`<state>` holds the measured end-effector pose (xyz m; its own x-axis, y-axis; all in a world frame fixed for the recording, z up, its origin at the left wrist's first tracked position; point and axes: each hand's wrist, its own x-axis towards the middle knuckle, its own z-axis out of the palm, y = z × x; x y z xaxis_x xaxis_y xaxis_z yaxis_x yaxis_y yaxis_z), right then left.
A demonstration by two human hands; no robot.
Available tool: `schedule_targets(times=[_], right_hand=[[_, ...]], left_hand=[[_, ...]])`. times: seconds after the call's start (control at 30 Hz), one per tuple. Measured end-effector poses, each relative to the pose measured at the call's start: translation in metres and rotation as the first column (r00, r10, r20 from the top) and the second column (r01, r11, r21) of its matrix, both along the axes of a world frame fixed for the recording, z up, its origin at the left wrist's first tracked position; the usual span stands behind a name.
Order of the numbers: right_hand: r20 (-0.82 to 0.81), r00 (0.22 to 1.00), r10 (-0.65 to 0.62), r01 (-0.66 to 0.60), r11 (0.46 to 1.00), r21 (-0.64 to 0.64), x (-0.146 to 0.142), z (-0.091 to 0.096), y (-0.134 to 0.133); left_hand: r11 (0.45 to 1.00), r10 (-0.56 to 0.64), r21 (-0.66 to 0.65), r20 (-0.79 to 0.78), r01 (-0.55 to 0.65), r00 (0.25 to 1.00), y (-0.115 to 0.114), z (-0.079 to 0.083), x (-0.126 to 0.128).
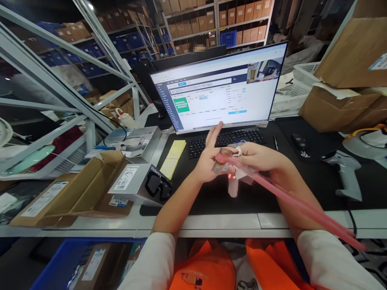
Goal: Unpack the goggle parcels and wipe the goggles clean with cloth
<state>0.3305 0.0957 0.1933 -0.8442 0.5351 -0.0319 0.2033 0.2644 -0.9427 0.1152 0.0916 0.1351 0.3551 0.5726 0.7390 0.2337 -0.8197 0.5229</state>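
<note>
Above the black desk mat, in front of the keyboard, my two hands meet around a small, crumpled, clear plastic item [225, 156] with white jagged edges. My left hand [207, 161] pinches its left side, two fingers stretched up toward the monitor. My right hand [256, 156] is closed on the right side, one fingertip showing below. A translucent pink strip [290, 195], smeared, runs from the item across my right forearm to the lower right. What exactly the item is, I cannot make out.
A monitor [220, 92] stands behind the keyboard [196, 148]. To the left are yellow sticky sheets [173, 157], a grey goggles box [136, 183] and an open carton [69, 197]. On the right lie a pen [275, 143], a mouse [298, 141] and a barcode scanner [347, 171].
</note>
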Motion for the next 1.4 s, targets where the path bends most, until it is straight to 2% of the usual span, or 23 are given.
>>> schedule_targets(times=[0.07, 0.13, 0.23, 0.33, 0.43, 0.53, 0.63, 0.77, 0.87, 0.93, 1.0, 1.1, 1.17, 1.3, 1.4], right_hand=[[0.022, 1.0, 0.014, -0.014, 1.0, -0.025, 0.004, -0.002, 0.007], [-0.009, 1.0, -0.011, 0.011, 0.997, -0.075, 0.005, -0.007, 0.015], [-0.186, 0.963, -0.192, 0.148, 0.963, -0.227, -0.006, -0.019, 0.024], [-0.45, 0.78, -0.435, 0.252, 0.876, -0.41, -0.031, -0.028, 0.02], [-0.595, 0.643, -0.482, 0.183, 0.851, -0.492, -0.058, -0.028, 0.003], [-0.655, 0.592, -0.47, 0.118, 0.854, -0.506, -0.076, -0.027, -0.018], [-0.63, 0.628, -0.457, 0.116, 0.855, -0.505, -0.087, -0.03, -0.03], [-0.563, 0.648, -0.513, 0.21, 0.831, -0.515, -0.09, -0.038, -0.027], [-0.536, 0.635, -0.556, 0.329, 0.822, -0.464, -0.079, -0.042, -0.014], [-0.546, 0.56, -0.623, 0.465, 0.782, -0.415, -0.067, -0.043, -0.005], [-0.553, 0.473, -0.686, 0.597, 0.711, -0.371, -0.056, -0.045, 0.002], [-0.557, 0.383, -0.737, 0.689, 0.63, -0.359, -0.056, -0.048, -0.002], [-0.546, 0.401, -0.735, 0.626, 0.656, -0.423, -0.067, -0.047, -0.011], [-0.499, 0.568, -0.654, 0.415, 0.751, -0.513, -0.086, -0.043, -0.024], [-0.495, 0.573, -0.654, 0.469, 0.756, -0.456, -0.075, -0.04, -0.017]], left_hand=[[0.999, -0.03, -0.016, 0.0, 0.03, 1.0, 0.001, 0.006, -0.008], [0.999, -0.041, -0.032, 0.062, 0.043, 0.997, 0.002, 0.01, -0.015], [0.999, -0.034, -0.012, 0.217, 0.037, 0.976, 0.006, 0.012, -0.02], [0.995, 0.065, 0.038, 0.414, -0.088, 0.908, 0.008, 0.01, -0.015], [0.947, 0.223, 0.082, 0.523, -0.309, 0.822, 0.01, 0.005, -0.007], [0.885, 0.274, 0.167, 0.568, -0.434, 0.777, 0.008, -0.002, 0.003], [0.874, 0.281, 0.166, 0.593, -0.456, 0.755, 0.005, -0.011, 0.015], [0.911, 0.203, 0.189, 0.569, -0.367, 0.797, 0.001, -0.016, 0.02], [0.889, 0.235, 0.251, 0.469, -0.384, 0.851, -0.003, -0.013, 0.016], [0.849, 0.281, 0.309, 0.425, -0.43, 0.861, -0.006, -0.011, 0.013], [0.808, 0.314, 0.353, 0.418, -0.471, 0.852, -0.009, -0.011, 0.013], [0.789, 0.307, 0.389, 0.421, -0.475, 0.854, -0.008, -0.013, 0.014], [0.812, 0.268, 0.374, 0.442, -0.448, 0.856, -0.005, -0.015, 0.014], [0.832, 0.273, 0.328, 0.461, -0.447, 0.845, 0.002, -0.018, 0.011], [0.841, 0.302, 0.302, 0.425, -0.448, 0.853, 0.004, -0.018, 0.01]])
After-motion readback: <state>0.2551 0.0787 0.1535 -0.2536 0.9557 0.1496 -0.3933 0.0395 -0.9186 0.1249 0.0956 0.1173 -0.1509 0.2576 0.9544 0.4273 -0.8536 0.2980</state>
